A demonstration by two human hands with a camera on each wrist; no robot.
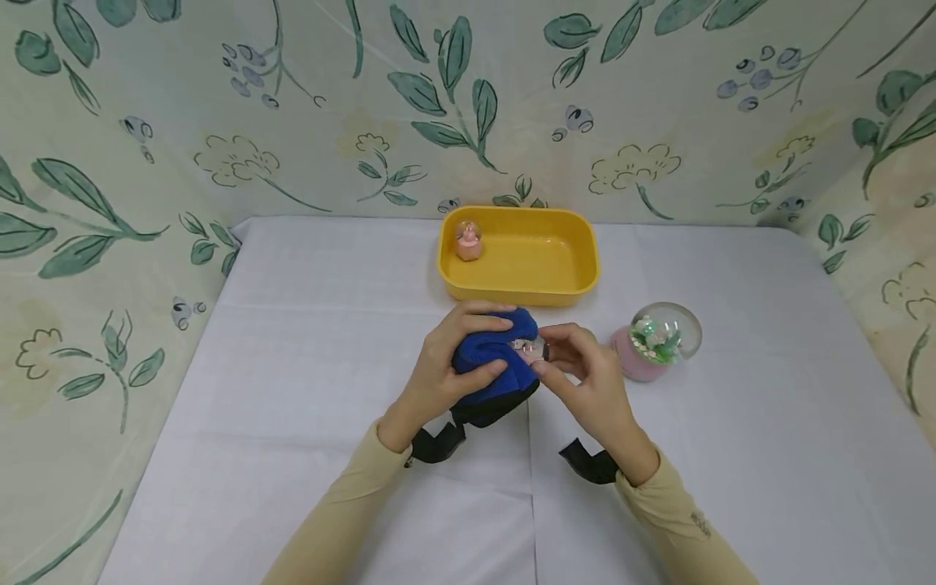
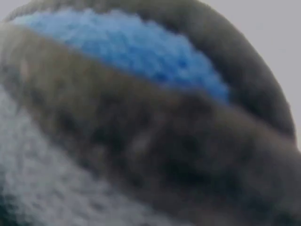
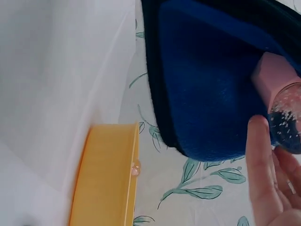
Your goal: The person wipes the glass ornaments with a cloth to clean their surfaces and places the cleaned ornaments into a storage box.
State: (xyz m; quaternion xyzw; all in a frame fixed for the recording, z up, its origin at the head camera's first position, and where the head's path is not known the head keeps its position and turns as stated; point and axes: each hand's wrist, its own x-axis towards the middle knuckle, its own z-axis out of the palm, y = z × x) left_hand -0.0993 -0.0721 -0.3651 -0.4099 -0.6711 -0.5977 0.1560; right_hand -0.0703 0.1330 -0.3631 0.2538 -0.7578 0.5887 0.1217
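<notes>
My left hand (image 1: 433, 370) grips a folded blue cloth (image 1: 522, 375) with a black edge, bunched above the middle of the table. Tucked in its fold is a small snow globe (image 1: 531, 350) with a pink base, which my right hand (image 1: 595, 382) pinches between thumb and fingers from the right. The right wrist view shows the pink angular base (image 3: 275, 77) against the blue inner face, with white flecks inside the clear dome. Fingers (image 2: 141, 127) and blue fabric (image 2: 141, 44) fill the blurred left wrist view.
Behind my hands stands a yellow tray (image 1: 526, 294) with a small pink snow globe (image 1: 469, 242) in its left end. To the right, a larger snow globe (image 1: 661, 340) with a pink base and flowers lies tilted on the white-covered table (image 1: 307, 341). Floral fabric (image 1: 292, 122) hangs behind.
</notes>
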